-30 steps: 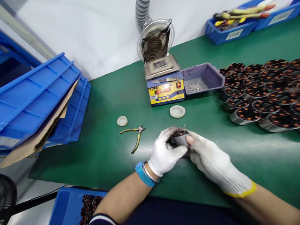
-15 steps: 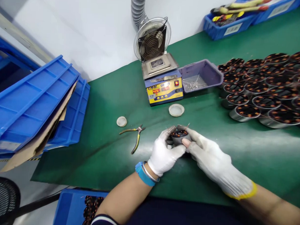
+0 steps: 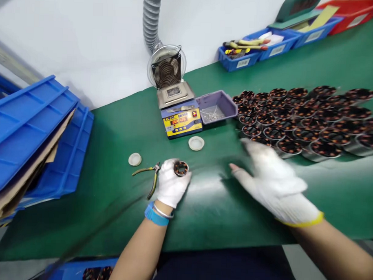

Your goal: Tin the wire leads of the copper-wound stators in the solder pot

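Observation:
My left hand (image 3: 173,183), in a white glove, grips a motor stator (image 3: 181,168), a small round black core with copper windings in a metal ring. The stator's wound side faces up, beside the pliers. My right hand (image 3: 269,177) wears a white glove with a yellow cuff and a bare thumb tip. It is off to the right, somewhat blurred, with thumb and fingers apart and nothing visible between them. Its fingertips are close to the front of several rows of similar stators (image 3: 288,147). Cutting pliers (image 3: 154,181) with yellow-green handles lie spread just left of my left hand.
A solder pot (image 3: 181,123) with lit digits stands at the back under a ducted fan hood. Right of it is a purple tray (image 3: 218,106) with metal scraps. Two white lids (image 3: 196,143) lie in front. Blue crates (image 3: 30,130) lean at left; blue bins (image 3: 238,62) line the wall.
My right hand has let go of the stator and moved right toward the rows. My left hand keeps the stator, now nearer the pliers. The camera view has turned right.

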The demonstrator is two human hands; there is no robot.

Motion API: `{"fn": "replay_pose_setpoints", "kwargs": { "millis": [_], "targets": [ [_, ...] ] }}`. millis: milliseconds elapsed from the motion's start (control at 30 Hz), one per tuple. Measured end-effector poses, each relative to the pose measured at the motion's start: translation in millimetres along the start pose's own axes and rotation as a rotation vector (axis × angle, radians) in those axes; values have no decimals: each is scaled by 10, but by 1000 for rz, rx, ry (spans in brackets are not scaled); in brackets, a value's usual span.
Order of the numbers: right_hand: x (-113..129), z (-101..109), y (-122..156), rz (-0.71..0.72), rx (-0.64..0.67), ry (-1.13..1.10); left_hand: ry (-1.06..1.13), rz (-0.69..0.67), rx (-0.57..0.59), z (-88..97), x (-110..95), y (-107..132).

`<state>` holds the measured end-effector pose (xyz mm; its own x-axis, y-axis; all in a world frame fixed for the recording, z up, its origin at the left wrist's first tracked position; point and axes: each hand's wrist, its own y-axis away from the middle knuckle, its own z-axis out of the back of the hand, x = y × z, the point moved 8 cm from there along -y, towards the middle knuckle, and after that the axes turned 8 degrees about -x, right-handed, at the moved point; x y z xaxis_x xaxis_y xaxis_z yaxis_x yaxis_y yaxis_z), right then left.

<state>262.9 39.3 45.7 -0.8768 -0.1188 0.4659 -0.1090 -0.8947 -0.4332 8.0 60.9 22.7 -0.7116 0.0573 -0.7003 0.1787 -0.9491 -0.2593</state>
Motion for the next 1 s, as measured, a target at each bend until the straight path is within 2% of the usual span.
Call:
{"fn": "replay_pose_setpoints", "kwargs": {
  "millis": [67, 133, 200, 267, 300, 333, 367, 433, 467, 500, 567, 633, 667, 733, 833, 1000],
  "targets": [
    [-231, 61, -156, 75, -20, 225, -65, 23, -74, 75, 88, -95],
    [-412, 28, -261, 153, -4, 330, -84, 28, -192, 201, 101, -115],
    [-501, -25, -297, 205, -4, 317, -18, -6, -336, 350, 19, -37],
    [-476, -72, -258, 205, -9, 221, 168, -17, -384, 414, -74, 97],
    [-407, -95, -208, 199, -4, 138, 298, 25, -323, 365, -93, 158],
    [-302, -113, -139, 191, 2, 38, 441, 109, -193, 241, -95, 220],
    [-166, -126, -55, 188, 9, -68, 583, 229, 0, 47, -96, 303],
    [179, -132, 141, 227, 34, -261, 829, 483, 461, -379, -167, 575],
    [350, -120, 237, 262, 47, -335, 915, 574, 638, -516, -223, 712],
    [492, -105, 318, 290, 66, -394, 971, 635, 729, -589, -256, 799],
    [602, -87, 398, 253, 110, -499, 1014, 707, 735, -623, -249, 852],
    [445, -112, 363, 44, 140, -589, 1008, 749, 706, -601, -225, 864],
    [332, -159, 338, -71, 180, -626, 998, 761, 727, -592, -228, 881],
    [187, -314, 314, -222, 346, -688, 956, 755, 776, -577, -233, 908],
    [245, -487, 323, -241, 603, -731, 882, 709, 785, -563, -198, 904],
    [496, -452, 315, -385, 695, -835, 838, 621, 774, -551, -191, 870]
  ]
}}
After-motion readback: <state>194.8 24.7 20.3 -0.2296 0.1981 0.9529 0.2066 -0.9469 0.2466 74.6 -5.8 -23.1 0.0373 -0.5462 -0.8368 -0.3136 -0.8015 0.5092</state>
